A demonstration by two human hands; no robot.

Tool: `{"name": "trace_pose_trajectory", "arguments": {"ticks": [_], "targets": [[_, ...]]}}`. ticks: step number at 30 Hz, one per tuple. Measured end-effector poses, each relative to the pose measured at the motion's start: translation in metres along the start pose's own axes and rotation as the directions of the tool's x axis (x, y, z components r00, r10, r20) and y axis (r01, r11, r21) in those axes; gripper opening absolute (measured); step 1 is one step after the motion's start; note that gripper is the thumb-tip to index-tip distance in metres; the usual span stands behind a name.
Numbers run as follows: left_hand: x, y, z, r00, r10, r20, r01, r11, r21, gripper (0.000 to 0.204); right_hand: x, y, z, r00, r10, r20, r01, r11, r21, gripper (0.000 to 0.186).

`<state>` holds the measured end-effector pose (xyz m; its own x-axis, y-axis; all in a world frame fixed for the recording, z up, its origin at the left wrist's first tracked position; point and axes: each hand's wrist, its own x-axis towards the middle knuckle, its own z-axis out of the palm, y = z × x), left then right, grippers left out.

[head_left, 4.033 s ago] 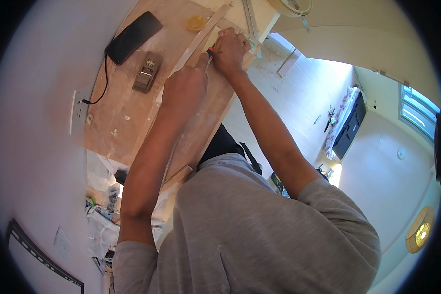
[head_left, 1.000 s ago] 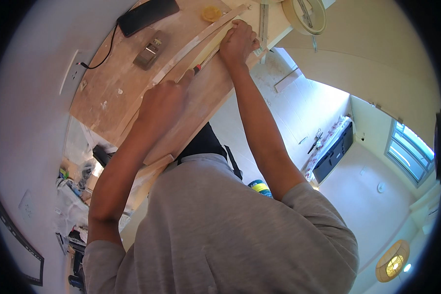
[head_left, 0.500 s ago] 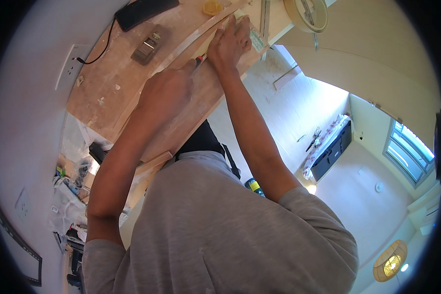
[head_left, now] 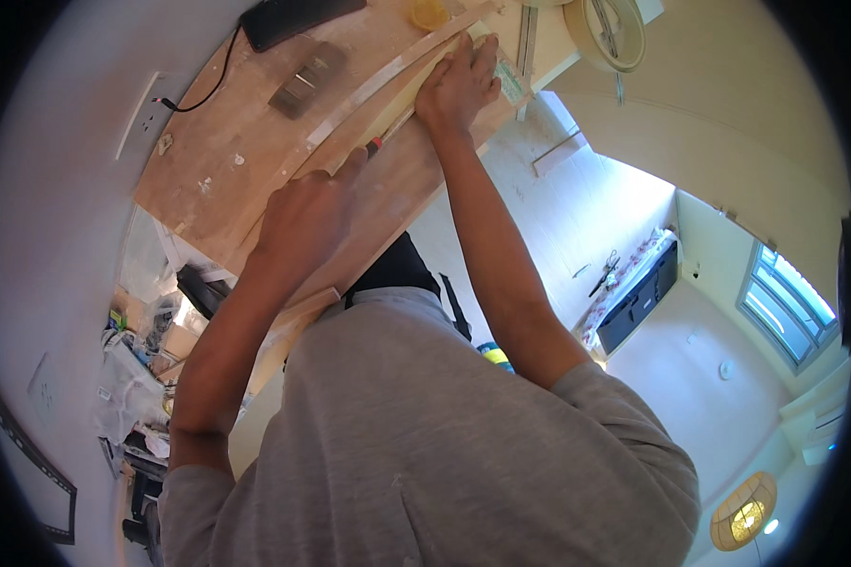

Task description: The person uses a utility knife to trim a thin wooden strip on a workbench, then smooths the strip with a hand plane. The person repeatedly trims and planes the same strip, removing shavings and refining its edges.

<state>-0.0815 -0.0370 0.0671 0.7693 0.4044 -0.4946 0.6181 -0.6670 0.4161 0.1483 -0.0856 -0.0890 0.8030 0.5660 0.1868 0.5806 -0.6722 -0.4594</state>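
Note:
My left hand (head_left: 304,217) is closed around a slim hand tool with a red tip (head_left: 373,146). Most of the tool is hidden in the fist, so its exact kind does not show. Its red end points up and right, beside a pale yellowish strip (head_left: 388,115) on the wooden worktop (head_left: 246,142). Farther along, my right hand (head_left: 454,94) lies over the strip with fingers stretched out, pressing down on it. A long narrow wood batten (head_left: 364,90) runs alongside, on the far side of the strip.
A black phone (head_left: 298,21), a dark rectangular block-like tool (head_left: 307,80) and a yellow round item (head_left: 429,13) lie on the worktop. At the far right stands a roll of tape (head_left: 607,36). Plastic bags and clutter (head_left: 128,387) fill the floor at left.
My left hand has drawn back toward me along the strip, taking the tool away from my right hand. The right hand keeps its place on the strip; the view has shifted slightly.

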Motion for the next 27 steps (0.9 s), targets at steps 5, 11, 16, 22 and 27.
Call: {"name": "trace_pose_trajectory", "arguments": {"ticks": [5,11,16,22,27], "targets": [[0.004,-0.002,0.003,0.994,-0.017,-0.109,0.012,0.999,-0.047,0.050,0.011,0.002,0.000,0.999,-0.020,-0.033,0.019,1.000,-0.020,0.057],[0.036,0.003,-0.012,0.988,0.054,-0.143,-0.056,0.998,-0.013,0.048,0.019,-0.001,-0.003,0.997,-0.056,-0.049,0.061,0.991,0.115,0.057],[0.037,0.007,-0.010,0.997,0.043,-0.068,-0.045,0.999,-0.031,0.053,0.008,-0.012,0.004,0.999,-0.046,-0.005,0.046,0.998,0.045,0.055],[0.021,0.002,-0.008,0.999,0.012,-0.030,-0.010,0.999,0.048,0.053,0.009,-0.013,0.005,1.000,0.013,0.028,-0.013,1.000,-0.013,0.057],[-0.012,-0.009,-0.008,0.999,-0.034,0.004,0.034,0.999,0.027,0.050,0.013,-0.014,0.002,0.997,0.041,0.071,-0.042,0.999,0.002,0.062]]}}
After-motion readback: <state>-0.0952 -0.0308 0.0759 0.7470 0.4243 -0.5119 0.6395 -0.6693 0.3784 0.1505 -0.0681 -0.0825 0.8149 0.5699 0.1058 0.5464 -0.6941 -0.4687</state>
